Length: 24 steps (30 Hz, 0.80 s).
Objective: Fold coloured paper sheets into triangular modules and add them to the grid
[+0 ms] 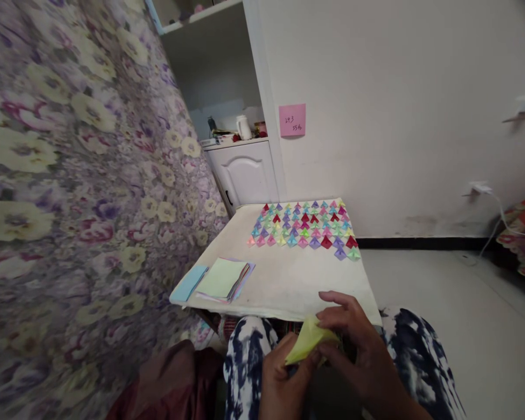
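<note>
Above my lap, near the table's front edge, both hands hold a partly folded sheet of yellow paper (pixel 308 339). My left hand (pixel 286 370) pinches its lower left side between thumb and fingers. On the other side, my right hand (pixel 354 344) has its thumb at the lower edge and its fingers curved over the top of the paper. On the table (pixel 280 280) lie several rows of small folded paper pieces (pixel 305 232) in many colours. A stack of paper sheets (pixel 223 279), pale green on top, rests at the table's left, beside a blue paper pad (pixel 190 284).
A wall with flowered paper (pixel 91 204) borders the left side. Behind the table stands a white cabinet (pixel 247 172) with a white jug (pixel 244 127) on its shelf. A pink note (pixel 292 120) sticks to the back wall. A white cable (pixel 501 213) hangs from a plug at right.
</note>
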### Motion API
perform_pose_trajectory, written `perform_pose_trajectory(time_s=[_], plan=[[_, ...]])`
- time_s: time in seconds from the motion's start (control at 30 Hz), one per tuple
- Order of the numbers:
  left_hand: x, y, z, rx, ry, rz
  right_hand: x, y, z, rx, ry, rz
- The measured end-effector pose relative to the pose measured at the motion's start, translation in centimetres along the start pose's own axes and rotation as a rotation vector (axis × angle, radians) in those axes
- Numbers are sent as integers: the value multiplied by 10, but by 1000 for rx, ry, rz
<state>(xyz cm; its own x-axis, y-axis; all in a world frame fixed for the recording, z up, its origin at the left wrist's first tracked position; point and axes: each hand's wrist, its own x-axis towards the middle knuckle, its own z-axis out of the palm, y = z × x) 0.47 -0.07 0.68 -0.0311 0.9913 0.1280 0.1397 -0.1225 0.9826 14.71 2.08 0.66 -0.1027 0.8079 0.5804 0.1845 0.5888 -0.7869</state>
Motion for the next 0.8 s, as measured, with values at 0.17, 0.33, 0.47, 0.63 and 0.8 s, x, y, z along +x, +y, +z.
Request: perform_pose_trajectory(time_s=[0.17, 0.33, 0.47, 0.63, 0.8], plan=[[0, 1, -1, -13, -3, 2, -1, -2, -1, -2, 1, 9], [0, -1, -1, 2, 12, 10, 0, 0, 0, -17, 34, -25], [-1, -2, 0, -3, 22, -9, 0, 1, 0, -15, 10, -29], [0, 0, -2, 7, 25, -21, 0, 1, 0, 26, -16, 25], [1, 4, -4, 39, 7, 20, 1, 0, 1, 106, -69, 124]])
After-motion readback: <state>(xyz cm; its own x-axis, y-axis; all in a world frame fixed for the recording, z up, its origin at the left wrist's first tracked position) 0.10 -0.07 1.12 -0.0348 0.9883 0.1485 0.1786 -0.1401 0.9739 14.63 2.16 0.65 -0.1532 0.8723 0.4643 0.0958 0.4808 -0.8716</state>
